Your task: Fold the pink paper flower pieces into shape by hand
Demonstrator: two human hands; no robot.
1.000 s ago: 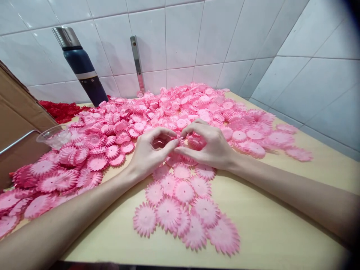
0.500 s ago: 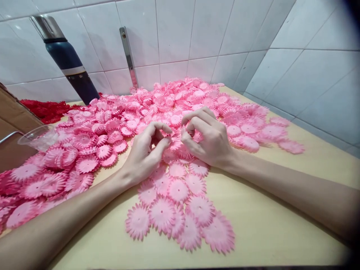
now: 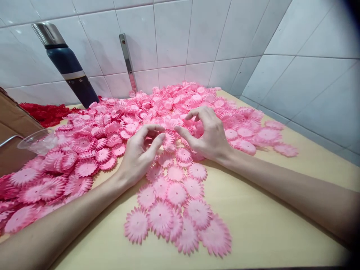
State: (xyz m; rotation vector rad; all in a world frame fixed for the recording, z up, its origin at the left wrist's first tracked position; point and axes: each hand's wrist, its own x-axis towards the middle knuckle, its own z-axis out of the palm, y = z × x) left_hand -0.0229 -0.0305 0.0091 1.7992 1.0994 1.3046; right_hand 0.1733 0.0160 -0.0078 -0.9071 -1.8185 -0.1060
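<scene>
Pink fabric flower-petal discs (image 3: 176,194), frilled at the rim and many with a small centre hole, overlap in a trail between my forearms. My left hand (image 3: 142,152) hovers at the top of this trail, fingers curled, thumb and forefinger tips almost meeting. Whatever lies between those tips, if anything, is too small to make out. To its right is my right hand (image 3: 209,133), thumb and fingers apart, with nothing visible in it. A pink disc (image 3: 168,139) shows in the gap between both hands, beside the left fingertips.
A large heap of pink discs (image 3: 157,101) spreads over the yellow table (image 3: 261,210) towards the tiled wall (image 3: 171,33). At left are a dark blue bottle (image 3: 70,67), red petals (image 3: 42,112), a clear plastic lid or cup (image 3: 38,140) and a cardboard box (image 3: 14,131).
My right thumb and fingers have spread from a pinch. Both hands sit slightly further left in view, the left still curled. The whole view has shifted a little.
</scene>
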